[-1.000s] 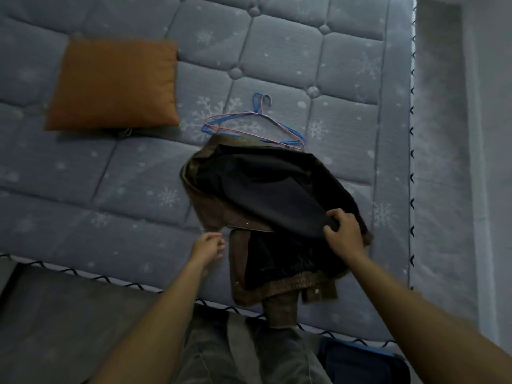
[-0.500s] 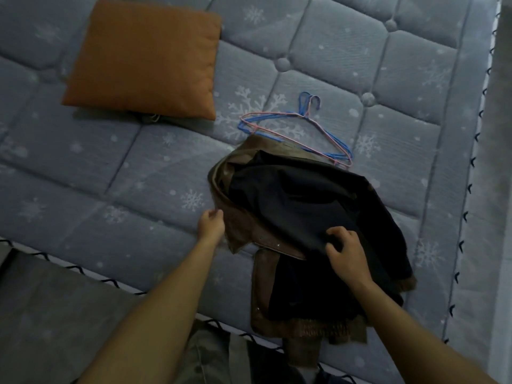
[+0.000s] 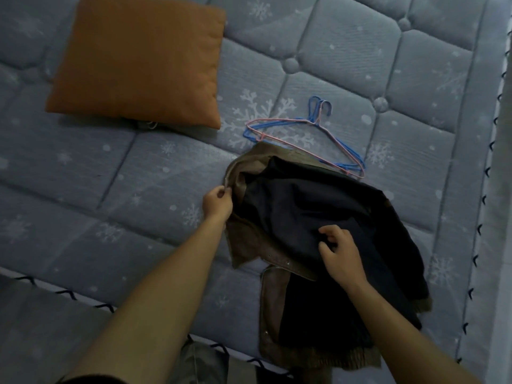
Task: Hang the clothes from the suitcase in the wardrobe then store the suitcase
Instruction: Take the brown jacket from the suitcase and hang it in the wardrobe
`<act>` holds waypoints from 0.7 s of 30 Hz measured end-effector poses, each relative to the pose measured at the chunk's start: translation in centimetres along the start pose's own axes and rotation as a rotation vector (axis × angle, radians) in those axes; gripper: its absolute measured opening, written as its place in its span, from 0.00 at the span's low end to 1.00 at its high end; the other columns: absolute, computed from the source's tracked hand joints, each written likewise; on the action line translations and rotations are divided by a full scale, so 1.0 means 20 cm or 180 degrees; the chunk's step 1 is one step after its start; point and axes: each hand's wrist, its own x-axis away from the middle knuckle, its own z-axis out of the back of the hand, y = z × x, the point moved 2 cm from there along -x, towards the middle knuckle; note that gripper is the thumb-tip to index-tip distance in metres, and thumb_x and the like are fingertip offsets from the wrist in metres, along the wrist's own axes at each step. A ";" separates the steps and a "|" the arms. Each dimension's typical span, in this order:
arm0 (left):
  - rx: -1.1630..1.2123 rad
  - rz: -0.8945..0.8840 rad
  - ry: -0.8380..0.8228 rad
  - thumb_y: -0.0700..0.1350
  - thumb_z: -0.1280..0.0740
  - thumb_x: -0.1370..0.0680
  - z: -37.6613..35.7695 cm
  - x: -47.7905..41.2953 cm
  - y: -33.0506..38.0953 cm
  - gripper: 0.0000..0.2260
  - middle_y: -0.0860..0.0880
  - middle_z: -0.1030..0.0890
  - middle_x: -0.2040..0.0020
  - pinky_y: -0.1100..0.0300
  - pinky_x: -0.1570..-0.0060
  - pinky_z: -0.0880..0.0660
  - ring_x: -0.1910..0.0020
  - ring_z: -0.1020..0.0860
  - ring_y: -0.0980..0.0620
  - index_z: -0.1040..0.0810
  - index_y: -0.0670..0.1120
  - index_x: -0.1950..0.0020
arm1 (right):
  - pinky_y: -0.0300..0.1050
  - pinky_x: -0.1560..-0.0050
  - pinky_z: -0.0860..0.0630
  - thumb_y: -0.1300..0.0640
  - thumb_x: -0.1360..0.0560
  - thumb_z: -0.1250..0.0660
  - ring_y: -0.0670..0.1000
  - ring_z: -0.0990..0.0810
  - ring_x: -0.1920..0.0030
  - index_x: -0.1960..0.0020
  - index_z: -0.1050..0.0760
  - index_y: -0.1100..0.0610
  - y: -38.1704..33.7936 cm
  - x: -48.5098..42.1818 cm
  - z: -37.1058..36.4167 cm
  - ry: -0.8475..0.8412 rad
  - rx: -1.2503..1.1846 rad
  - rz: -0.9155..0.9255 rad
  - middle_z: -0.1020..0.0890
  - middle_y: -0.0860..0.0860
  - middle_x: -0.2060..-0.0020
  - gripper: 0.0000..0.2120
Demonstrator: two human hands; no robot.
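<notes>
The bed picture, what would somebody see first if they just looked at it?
Probably the orange pillow, bright at the upper left of the grey mattress. Next, the dark jacket crumpled near the bed's front edge, with the left hand pinching its brown collar and the right hand on its lining. Just behind it lie blue and pink hangers.

Left hand (image 3: pixel 217 202) now on jacket (image 3: pixel 304 217) collar

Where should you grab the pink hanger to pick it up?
Probably by its hook, coming from the far side. The pink hanger lies flat on the mattress; the hook is bare, while the brown jacket covers part of its lower bar.
</notes>
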 end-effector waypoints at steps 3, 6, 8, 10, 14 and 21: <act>0.0483 -0.0296 -0.0001 0.46 0.34 0.18 0.02 0.08 0.05 0.13 0.46 0.24 0.63 0.55 0.57 0.30 0.62 0.27 0.52 0.22 0.41 0.59 | 0.45 0.39 0.25 0.61 0.22 0.32 0.48 0.23 0.42 0.43 0.24 0.47 -0.09 -0.01 0.04 0.0032 -0.0079 0.0201 0.26 0.48 0.44 0.12; 0.0982 -0.0598 -0.0153 0.48 0.33 0.21 0.08 0.25 0.17 0.11 0.43 0.27 0.62 0.53 0.56 0.31 0.60 0.29 0.49 0.23 0.48 0.63 | 0.42 0.42 0.23 0.62 0.22 0.33 0.47 0.21 0.46 0.44 0.23 0.49 -0.23 -0.02 0.12 0.0103 -0.0155 0.0474 0.25 0.50 0.46 0.11; 0.1289 -0.0713 -0.0320 0.48 0.34 0.24 0.13 0.40 0.28 0.10 0.44 0.28 0.61 0.53 0.55 0.33 0.58 0.30 0.48 0.25 0.51 0.65 | 0.41 0.45 0.22 0.63 0.22 0.32 0.45 0.21 0.50 0.44 0.22 0.51 -0.35 -0.03 0.20 0.0139 -0.0191 0.0748 0.24 0.51 0.47 0.10; 0.1480 -0.0839 -0.0432 0.46 0.36 0.24 0.17 0.60 0.41 0.10 0.45 0.29 0.60 0.53 0.56 0.34 0.57 0.31 0.48 0.26 0.52 0.66 | 0.42 0.46 0.21 0.64 0.22 0.32 0.44 0.21 0.52 0.44 0.22 0.53 -0.47 -0.01 0.32 0.0201 -0.0235 0.1127 0.23 0.51 0.49 0.10; 0.1257 -0.1653 -0.0732 0.42 0.39 0.23 0.20 1.01 0.66 0.12 0.52 0.32 0.66 0.56 0.59 0.34 0.62 0.32 0.52 0.30 0.52 0.65 | 0.41 0.48 0.21 0.62 0.20 0.34 0.41 0.20 0.52 0.43 0.21 0.54 -0.75 0.05 0.57 0.0162 -0.0268 0.1866 0.21 0.47 0.50 0.08; 0.0193 -0.3026 -0.1366 0.38 0.40 0.19 0.22 1.71 1.13 0.10 0.50 0.29 0.64 0.60 0.58 0.32 0.62 0.30 0.56 0.30 0.43 0.61 | 0.39 0.34 0.28 0.64 0.20 0.38 0.45 0.22 0.38 0.30 0.25 0.56 -1.13 0.32 1.02 -0.1382 0.0101 0.2586 0.20 0.54 0.38 0.19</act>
